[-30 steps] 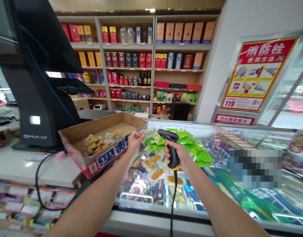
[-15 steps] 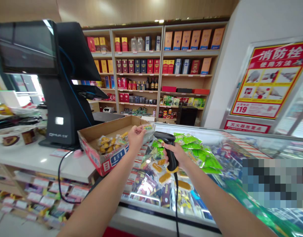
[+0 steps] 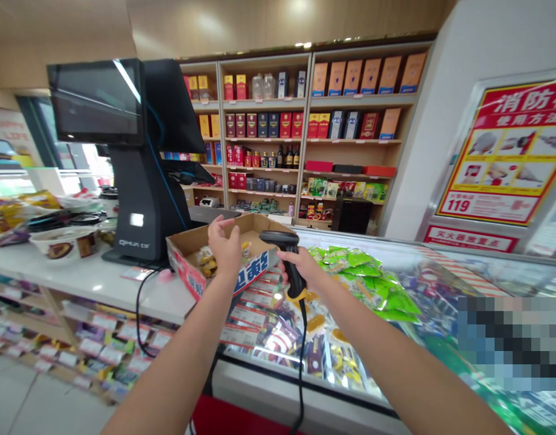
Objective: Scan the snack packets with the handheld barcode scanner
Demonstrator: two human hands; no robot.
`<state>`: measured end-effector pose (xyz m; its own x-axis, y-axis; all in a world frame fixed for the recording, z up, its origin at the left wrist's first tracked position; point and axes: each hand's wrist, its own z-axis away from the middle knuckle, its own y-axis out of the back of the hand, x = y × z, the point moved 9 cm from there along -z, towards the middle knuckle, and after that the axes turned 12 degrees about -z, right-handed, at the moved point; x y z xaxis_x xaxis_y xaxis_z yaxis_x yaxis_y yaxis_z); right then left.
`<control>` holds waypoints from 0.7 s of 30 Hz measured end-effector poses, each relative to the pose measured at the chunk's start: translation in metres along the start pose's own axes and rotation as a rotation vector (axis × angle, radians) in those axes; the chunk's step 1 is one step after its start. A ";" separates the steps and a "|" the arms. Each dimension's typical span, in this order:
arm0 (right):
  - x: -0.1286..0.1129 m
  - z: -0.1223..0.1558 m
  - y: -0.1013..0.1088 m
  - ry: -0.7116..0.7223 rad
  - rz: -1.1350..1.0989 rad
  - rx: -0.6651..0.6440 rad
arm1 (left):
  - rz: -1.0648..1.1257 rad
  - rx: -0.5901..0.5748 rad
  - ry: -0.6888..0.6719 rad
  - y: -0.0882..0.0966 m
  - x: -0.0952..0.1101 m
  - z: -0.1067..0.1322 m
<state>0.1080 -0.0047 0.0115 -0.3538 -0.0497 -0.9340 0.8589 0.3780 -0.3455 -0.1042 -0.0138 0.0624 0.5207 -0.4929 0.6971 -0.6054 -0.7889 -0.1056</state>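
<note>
My right hand is wrapped round the handle of a black-and-yellow barcode scanner, its head turned left near the box rim. A cable hangs from the scanner's base over the counter front. Above the open cardboard box, my left hand has its fingers apart and holds nothing. Several small clear-wrapped yellow snacks lie inside the box, partly covered by the left hand. Other wrapped yellow snacks lie on the glass counter below the scanner, beside a pile of green snack packets.
A black checkout terminal stands left of the box on a white counter. Bowls, one a paper bowl, and bagged goods sit further left. The glass display case extends right. Shelves of boxed bottles line the back.
My left hand has moved left over the box and opened; the small clear packet it pinched is no longer in it. The scanner has shifted left with my right hand. The view has turned slightly left.
</note>
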 end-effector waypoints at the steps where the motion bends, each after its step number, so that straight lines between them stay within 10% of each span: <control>1: 0.000 0.004 0.009 -0.004 -0.010 0.032 | 0.043 -0.025 0.005 -0.007 0.005 0.007; 12: -0.021 0.052 0.137 0.075 -0.073 0.359 | -0.269 -0.892 -0.074 -0.158 0.022 0.129; 21: -0.025 0.069 0.188 0.212 -0.148 0.473 | -0.403 -1.021 -0.167 -0.216 0.036 0.185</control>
<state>0.3036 0.0032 -0.0364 -0.5084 0.1354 -0.8504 0.8501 -0.0787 -0.5208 0.1563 0.0712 -0.0211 0.8193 -0.3722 0.4361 -0.5446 -0.2677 0.7948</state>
